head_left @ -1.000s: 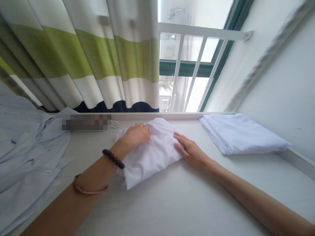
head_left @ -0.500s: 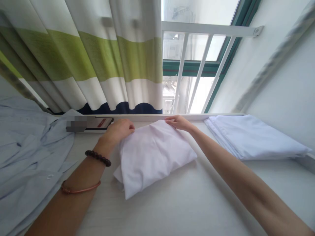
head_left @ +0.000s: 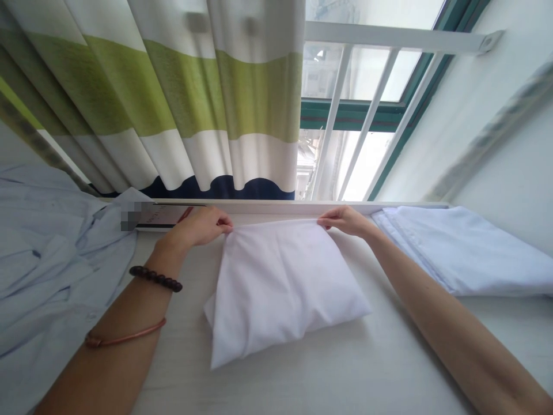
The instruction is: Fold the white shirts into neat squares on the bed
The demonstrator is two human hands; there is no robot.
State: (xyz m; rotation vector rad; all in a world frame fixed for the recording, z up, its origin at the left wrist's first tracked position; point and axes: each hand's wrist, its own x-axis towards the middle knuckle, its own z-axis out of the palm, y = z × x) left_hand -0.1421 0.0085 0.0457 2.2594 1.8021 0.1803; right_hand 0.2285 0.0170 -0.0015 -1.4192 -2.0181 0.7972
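Observation:
A folded white garment (head_left: 285, 282) lies in front of me on a pale surface (head_left: 294, 380), its far edge pulled straight between my hands. My left hand (head_left: 205, 225) pinches the far left corner. At the far right corner, the fingertips of my right hand (head_left: 345, 220) grip the cloth. The near edge of the garment hangs loose and slightly slanted, and a small flap of an under layer sticks out on its left side. What kind of garment it is does not show.
Crumpled white clothes (head_left: 47, 259) are heaped on the left. A phone (head_left: 159, 215) lies by the back ledge, partly behind my left hand. Folded white cloth (head_left: 466, 251) sits at the right. Behind are a striped curtain (head_left: 259, 92) and a white window railing (head_left: 401, 39).
My hands have moved apart, stretching the garment's far edge straight and wider. The right hand has shifted outward with its corner. The camera view has also shifted a little.

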